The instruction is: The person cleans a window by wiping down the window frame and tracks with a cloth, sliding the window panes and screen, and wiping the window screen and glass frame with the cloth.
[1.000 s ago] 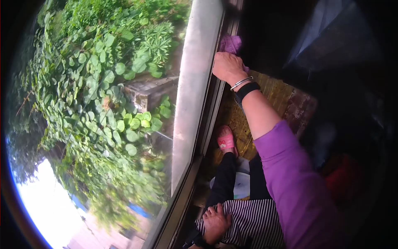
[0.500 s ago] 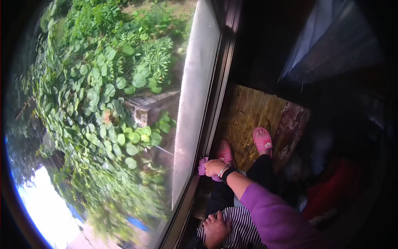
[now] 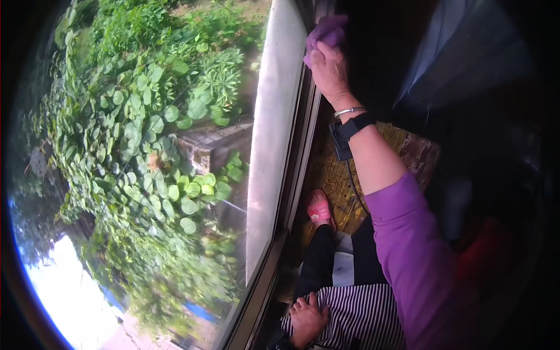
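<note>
My right hand (image 3: 330,70) is closed round a crumpled purple cloth (image 3: 328,34) and presses it against the dark window frame (image 3: 303,116), near the top of the view. A bracelet and a black strap with a small box and cable (image 3: 344,143) sit on that wrist. Low in the view, my left hand (image 3: 309,318) lies over the striped shirt (image 3: 367,309), its fingers loosely apart and holding nothing.
Through the window glass show green climbing plants (image 3: 151,134) and a pale ledge (image 3: 262,146). Beneath my feet is a worn wooden board (image 3: 344,181), with one pink slipper (image 3: 318,207) visible on it. Greyish sheeting (image 3: 461,64) hangs at the upper right.
My right hand has moved up along the window frame with the purple cloth, from beside the slippers to near the top. My left hand has barely moved. The right arm now covers one slipper.
</note>
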Action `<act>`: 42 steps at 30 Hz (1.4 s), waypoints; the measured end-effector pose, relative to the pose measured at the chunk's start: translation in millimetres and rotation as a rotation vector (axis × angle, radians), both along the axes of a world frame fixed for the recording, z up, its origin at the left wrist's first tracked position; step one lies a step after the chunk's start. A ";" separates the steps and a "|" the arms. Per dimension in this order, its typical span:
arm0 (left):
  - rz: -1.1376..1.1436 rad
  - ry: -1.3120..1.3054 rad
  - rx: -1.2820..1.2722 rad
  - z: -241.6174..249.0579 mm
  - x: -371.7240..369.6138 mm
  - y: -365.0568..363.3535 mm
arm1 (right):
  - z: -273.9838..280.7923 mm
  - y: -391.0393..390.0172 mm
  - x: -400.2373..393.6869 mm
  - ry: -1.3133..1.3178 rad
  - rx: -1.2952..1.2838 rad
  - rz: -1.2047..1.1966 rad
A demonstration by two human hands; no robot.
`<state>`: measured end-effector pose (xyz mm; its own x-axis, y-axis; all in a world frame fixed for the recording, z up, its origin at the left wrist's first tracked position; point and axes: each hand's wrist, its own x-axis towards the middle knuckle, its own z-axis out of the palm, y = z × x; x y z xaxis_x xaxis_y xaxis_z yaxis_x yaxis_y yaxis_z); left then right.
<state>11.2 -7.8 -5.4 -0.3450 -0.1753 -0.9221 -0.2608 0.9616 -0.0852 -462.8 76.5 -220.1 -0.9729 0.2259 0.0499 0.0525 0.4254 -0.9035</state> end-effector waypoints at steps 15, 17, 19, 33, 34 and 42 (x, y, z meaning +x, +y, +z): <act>-0.025 -0.047 -0.018 1.1 4.1 3.9 | -6.6 -70.5 231.9 -0.258 -0.114 0.293; -0.020 -0.015 -0.019 0.8 5.9 3.7 | 14.6 -73.5 269.9 -0.374 -0.071 0.416; -0.016 -0.014 -0.020 -0.3 6.8 4.1 | 13.2 -88.0 309.3 -0.399 -0.148 0.432; -0.047 0.057 -0.023 9.5 -3.3 15.6 | 11.2 -23.1 241.5 -0.633 -0.312 0.476; -0.054 0.067 -0.025 9.1 -2.6 16.4 | 15.8 -4.7 203.8 -0.347 -0.344 0.246; 0.007 0.048 -0.014 10.9 -11.2 15.7 | -35.2 40.7 -35.9 0.191 0.193 0.032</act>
<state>-0.1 7.8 5.5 -0.3876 -0.1907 -0.9019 -0.2721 0.9584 -0.0857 -498.7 117.2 -255.3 -0.9481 0.1633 0.2727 -0.1280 0.5892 -0.7978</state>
